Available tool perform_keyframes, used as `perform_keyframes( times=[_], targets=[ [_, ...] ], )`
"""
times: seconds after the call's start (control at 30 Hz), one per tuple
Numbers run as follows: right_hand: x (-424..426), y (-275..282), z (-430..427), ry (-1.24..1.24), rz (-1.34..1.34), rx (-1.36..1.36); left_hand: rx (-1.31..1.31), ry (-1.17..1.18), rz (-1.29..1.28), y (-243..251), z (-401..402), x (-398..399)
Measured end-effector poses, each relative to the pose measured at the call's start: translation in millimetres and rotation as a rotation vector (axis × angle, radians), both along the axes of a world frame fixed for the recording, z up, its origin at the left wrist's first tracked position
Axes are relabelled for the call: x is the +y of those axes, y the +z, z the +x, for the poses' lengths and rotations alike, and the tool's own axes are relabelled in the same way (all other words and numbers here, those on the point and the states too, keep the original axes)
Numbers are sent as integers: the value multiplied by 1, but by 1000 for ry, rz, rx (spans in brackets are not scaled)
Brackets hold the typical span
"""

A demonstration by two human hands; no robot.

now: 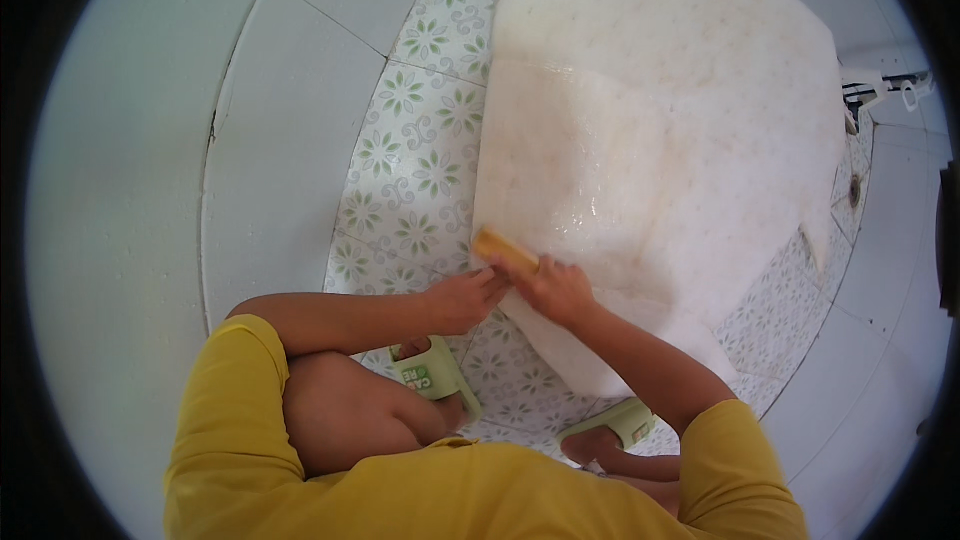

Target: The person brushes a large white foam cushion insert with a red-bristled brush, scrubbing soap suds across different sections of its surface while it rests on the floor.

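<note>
A large white mat [720, 187], perhaps plush or felt, is spread over the patterned floor in front of me. Its left part looks wet and shiny, with faint brownish stains. Near the mat's lower left edge, my right hand [555, 289] grips a yellowish block-shaped brush [506, 249], slightly blurred; its underside is hidden against the mat. Close beside it, the fingers of my left hand [463, 302] meet the mat's edge. Whether they pinch the edge or touch the brush is hidden.
Floor tiles [420, 157] with green flowers run along the left of the mat. Plain pale wall tiles [292, 127] rise beyond them. A white rack-like object [881, 90] stands at the far right, near a round floor drain [855, 191]. My green slippers [439, 371] are below the mat.
</note>
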State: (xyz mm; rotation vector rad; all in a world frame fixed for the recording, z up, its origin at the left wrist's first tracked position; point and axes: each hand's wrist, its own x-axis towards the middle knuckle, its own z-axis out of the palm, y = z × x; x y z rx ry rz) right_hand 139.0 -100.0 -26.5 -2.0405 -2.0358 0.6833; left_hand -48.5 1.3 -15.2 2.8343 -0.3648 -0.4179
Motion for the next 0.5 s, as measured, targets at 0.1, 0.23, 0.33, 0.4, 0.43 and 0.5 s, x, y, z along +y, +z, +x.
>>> perform_keyframes(
  times=[0.1,0.23,0.33,0.4,0.43,0.5],
  targets=[
    [50,-7,31,-184,-22,-98,-38,-22,-43,4,8,-1],
    [111,4,67,-485,78,-118,-43,-24,-97,-8,12,4],
    [78,-7,68,-470,181,-56,-185,194,-256,-31,23,35],
    [39,-7,70,-485,124,15,-195,556,-112,-9,63,54],
    [24,-6,69,-494,127,11,-108,777,-81,1,80,62],
    [2,-4,69,-559,221,-1,-135,781,-227,0,96,81]
  ],
)
